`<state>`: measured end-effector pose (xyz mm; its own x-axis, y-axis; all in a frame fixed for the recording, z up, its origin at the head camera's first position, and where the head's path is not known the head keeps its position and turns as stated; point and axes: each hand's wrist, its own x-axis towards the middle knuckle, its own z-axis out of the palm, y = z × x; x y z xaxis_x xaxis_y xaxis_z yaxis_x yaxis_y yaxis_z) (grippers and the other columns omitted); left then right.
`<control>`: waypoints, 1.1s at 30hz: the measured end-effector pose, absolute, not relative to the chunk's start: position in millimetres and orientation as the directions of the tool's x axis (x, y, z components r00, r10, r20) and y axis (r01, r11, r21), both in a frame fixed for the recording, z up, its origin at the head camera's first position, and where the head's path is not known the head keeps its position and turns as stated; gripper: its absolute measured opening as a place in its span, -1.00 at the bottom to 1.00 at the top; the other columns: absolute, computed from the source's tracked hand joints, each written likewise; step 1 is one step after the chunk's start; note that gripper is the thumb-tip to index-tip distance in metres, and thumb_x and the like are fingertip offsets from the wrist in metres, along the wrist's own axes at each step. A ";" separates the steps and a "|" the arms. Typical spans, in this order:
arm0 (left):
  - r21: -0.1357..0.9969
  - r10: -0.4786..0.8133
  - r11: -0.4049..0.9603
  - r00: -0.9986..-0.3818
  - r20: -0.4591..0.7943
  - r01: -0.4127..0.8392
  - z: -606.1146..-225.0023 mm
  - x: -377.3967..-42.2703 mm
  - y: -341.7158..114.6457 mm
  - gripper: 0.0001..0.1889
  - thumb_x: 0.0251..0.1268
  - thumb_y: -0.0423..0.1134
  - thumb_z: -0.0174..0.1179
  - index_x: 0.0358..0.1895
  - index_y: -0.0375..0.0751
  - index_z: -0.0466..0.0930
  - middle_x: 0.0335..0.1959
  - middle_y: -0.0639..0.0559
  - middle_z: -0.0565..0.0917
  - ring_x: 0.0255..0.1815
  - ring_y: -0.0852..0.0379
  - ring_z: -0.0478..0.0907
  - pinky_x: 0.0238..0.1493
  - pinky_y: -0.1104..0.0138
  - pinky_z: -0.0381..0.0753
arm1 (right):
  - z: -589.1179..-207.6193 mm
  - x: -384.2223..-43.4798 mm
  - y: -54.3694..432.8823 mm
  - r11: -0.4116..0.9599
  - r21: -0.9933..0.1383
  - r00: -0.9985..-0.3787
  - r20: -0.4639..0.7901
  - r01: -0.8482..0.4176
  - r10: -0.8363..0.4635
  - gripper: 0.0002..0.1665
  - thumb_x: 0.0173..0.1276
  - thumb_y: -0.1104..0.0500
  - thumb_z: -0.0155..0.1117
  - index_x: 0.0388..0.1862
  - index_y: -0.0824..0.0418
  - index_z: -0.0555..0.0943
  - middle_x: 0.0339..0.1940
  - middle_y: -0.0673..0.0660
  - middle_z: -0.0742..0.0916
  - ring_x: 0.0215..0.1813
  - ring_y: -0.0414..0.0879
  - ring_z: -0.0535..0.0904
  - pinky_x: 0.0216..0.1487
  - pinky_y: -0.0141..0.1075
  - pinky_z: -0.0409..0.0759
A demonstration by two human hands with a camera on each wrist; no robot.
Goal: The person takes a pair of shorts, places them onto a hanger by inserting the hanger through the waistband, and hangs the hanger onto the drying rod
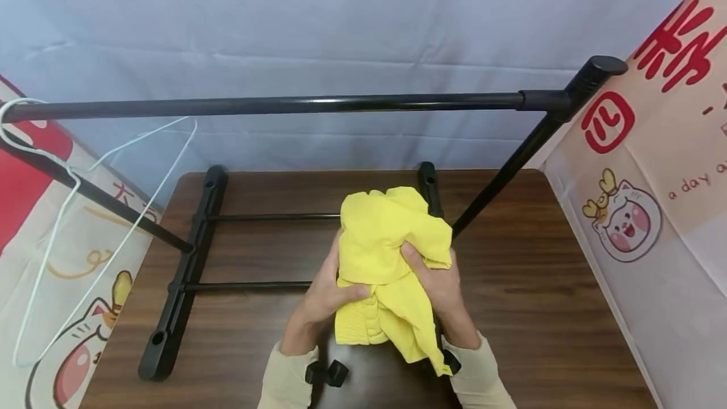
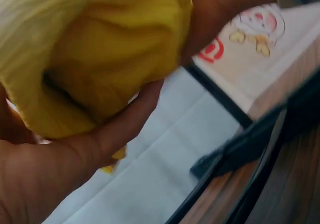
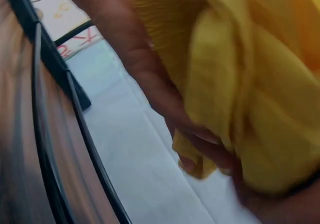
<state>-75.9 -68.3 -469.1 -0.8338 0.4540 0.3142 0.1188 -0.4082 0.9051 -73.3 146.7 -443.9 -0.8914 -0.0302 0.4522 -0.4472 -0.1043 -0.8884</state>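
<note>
yellow garment [image 1: 377, 254], bunched, type unclear

Pale creased sheeting [image 1: 341, 24] backs a brown wood-grain table [image 1: 539, 308] between cartoon-printed panels [image 1: 676, 226].

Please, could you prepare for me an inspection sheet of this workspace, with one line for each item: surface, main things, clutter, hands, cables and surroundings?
Surface: brown wood-grain tabletop; the feet of a black rack rest on it.
Main things: a bunched yellow cloth, which hides part of the rack's right foot in the head view; a white hanger, hooked on the left part of the rack's top rail.
Clutter: nothing seen.
Hands: left hand and right hand hold the cloth from either side, thumbs on top.
Cables: nothing seen.
Surroundings: a plain whitish sheet behind; printed sheets with cartoon figures at both sides.
</note>
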 end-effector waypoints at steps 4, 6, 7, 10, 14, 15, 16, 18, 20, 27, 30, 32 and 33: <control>0.911 0.392 -0.377 -0.863 0.319 0.166 -466.5 -74.4 -63.3 0.03 0.25 -0.30 0.51 0.65 -0.08 -0.02 0.24 0.06 0.56 0.16 0.19 0.62 0.17 0.31 0.69 | -441.5 -75.9 141.2 -0.001 -0.952 -0.948 0.305 -0.306 -0.092 -0.21 0.56 0.42 0.15 0.67 0.17 0.16 0.45 0.14 0.56 0.38 -0.22 0.57 0.38 -0.42 0.54; 0.922 0.317 -0.333 -0.898 0.307 0.198 -464.7 -74.3 -61.8 -0.08 0.21 -0.41 0.50 0.57 -0.11 0.13 0.17 0.06 0.59 0.11 0.18 0.63 0.13 0.29 0.70 | -440.5 -75.7 142.2 0.120 -0.955 -0.962 0.270 -0.272 -0.035 -0.07 0.53 0.29 0.28 0.72 0.15 0.03 0.58 0.19 0.38 0.52 -0.18 0.38 0.51 -0.32 0.40; 0.928 0.275 -0.305 -0.913 0.300 0.213 -463.6 -74.1 -61.5 -0.14 0.20 -0.44 0.49 0.52 -0.13 0.20 0.13 0.05 0.60 0.08 0.18 0.64 0.10 0.29 0.71 | -440.5 -75.2 143.6 0.171 -0.950 -0.964 0.266 -0.262 0.004 0.01 0.50 0.20 0.36 0.72 0.13 -0.02 0.62 0.18 0.30 0.55 -0.13 0.32 0.52 -0.24 0.37; 0.947 0.162 -0.211 -0.947 0.279 0.243 -461.5 -72.7 -61.5 -0.28 0.16 -0.52 0.47 0.37 -0.19 0.35 0.03 0.01 0.64 -0.01 0.17 0.65 0.02 0.28 0.72 | -438.8 -73.8 147.1 0.283 -0.906 -0.925 0.360 -0.315 0.123 0.20 0.34 -0.16 0.53 0.70 0.17 0.03 0.70 0.17 0.12 0.61 0.05 0.17 0.53 -0.01 0.25; 0.961 0.046 -0.009 -0.960 0.278 0.277 -457.5 -69.6 -62.3 -0.35 0.11 -0.47 0.51 0.29 -0.14 0.49 -0.01 -0.05 0.70 -0.06 0.14 0.68 -0.02 0.26 0.72 | -431.0 -72.9 146.6 0.398 -0.737 -0.755 0.639 -0.546 0.148 0.33 0.17 -0.42 0.53 0.59 0.39 0.22 0.63 0.34 0.28 0.56 0.25 0.25 0.55 -0.05 0.27; 0.958 0.022 0.058 -0.960 0.279 0.280 -456.3 -68.7 -62.0 -0.35 0.09 -0.42 0.55 0.28 -0.09 0.52 -0.01 -0.04 0.72 -0.05 0.14 0.69 -0.01 0.25 0.72 | -428.3 -72.9 145.5 0.428 -0.673 -0.704 0.702 -0.603 0.112 0.29 0.18 -0.42 0.52 0.54 0.43 0.28 0.58 0.39 0.35 0.54 0.27 0.28 0.57 -0.08 0.27; 0.953 0.002 0.123 -0.961 0.278 0.276 -454.9 -67.7 -61.6 -0.33 0.06 -0.38 0.58 0.28 -0.03 0.54 0.00 -0.02 0.75 -0.05 0.14 0.69 -0.01 0.25 0.71 | -425.6 -72.8 143.8 0.450 -0.611 -0.660 0.749 -0.651 0.063 0.25 0.20 -0.41 0.52 0.49 0.47 0.35 0.53 0.43 0.41 0.53 0.30 0.29 0.59 -0.10 0.24; 0.941 -0.020 0.217 -0.963 0.270 0.259 -452.2 -65.6 -59.8 -0.29 0.00 -0.31 0.62 0.29 0.08 0.56 0.00 0.00 0.77 -0.06 0.13 0.70 -0.01 0.24 0.70 | -421.4 -72.6 139.3 0.491 -0.493 -0.594 0.802 -0.719 -0.065 0.13 0.24 -0.39 0.50 0.41 0.46 0.47 0.45 0.49 0.49 0.52 0.36 0.30 0.62 -0.03 0.20; 0.935 -0.028 0.259 -0.965 0.259 0.244 -449.7 -63.5 -58.3 -0.25 -0.02 -0.26 0.65 0.31 0.14 0.55 0.01 0.00 0.79 -0.07 0.12 0.71 -0.03 0.24 0.71 | -419.6 -72.0 133.4 0.523 -0.414 -0.571 0.802 -0.745 -0.179 0.00 0.30 -0.39 0.45 0.37 0.37 0.56 0.44 0.48 0.53 0.50 0.42 0.31 0.60 0.09 0.19; 0.947 -0.026 0.222 -0.970 0.243 0.232 -445.1 -60.7 -59.2 -0.08 0.02 -0.32 0.59 0.48 0.33 0.41 0.19 0.04 0.72 0.01 0.08 0.69 -0.02 0.23 0.70 | -422.8 -72.5 123.5 0.570 -0.350 -0.536 0.821 -0.743 -0.195 -0.51 0.53 -0.12 0.33 0.09 0.26 0.79 0.36 0.46 0.63 0.38 0.47 0.48 0.41 0.26 0.43; 0.944 -0.015 0.228 -0.968 0.249 0.240 -444.1 -60.6 -61.6 0.02 0.00 -0.33 0.60 0.55 0.39 0.32 0.33 0.09 0.61 0.16 0.09 0.62 0.09 0.22 0.68 | -423.0 -72.7 125.3 0.539 -0.379 -0.525 0.840 -0.752 -0.141 -0.60 0.54 -0.02 0.35 -0.03 0.32 0.82 0.25 0.44 0.70 0.31 0.46 0.55 0.44 0.12 0.49; 0.949 -0.005 0.210 -0.970 0.242 0.236 -443.5 -60.2 -63.1 0.09 -0.01 -0.35 0.61 0.59 0.40 0.24 0.41 0.10 0.54 0.23 0.08 0.61 0.13 0.22 0.68 | -422.7 -73.0 127.0 0.509 -0.413 -0.528 0.843 -0.755 -0.099 -0.61 0.53 0.02 0.36 -0.07 0.36 0.81 0.18 0.43 0.74 0.27 0.44 0.58 0.48 -0.03 0.51; 0.953 -0.003 0.194 -0.972 0.237 0.231 -443.4 -59.9 -63.8 0.12 -0.01 -0.36 0.61 0.61 0.40 0.20 0.42 0.08 0.52 0.23 0.07 0.62 0.14 0.22 0.70 | -422.6 -73.2 127.9 0.493 -0.431 -0.532 0.843 -0.756 -0.078 -0.61 0.53 0.03 0.36 -0.07 0.37 0.81 0.16 0.43 0.75 0.25 0.42 0.59 0.49 -0.11 0.51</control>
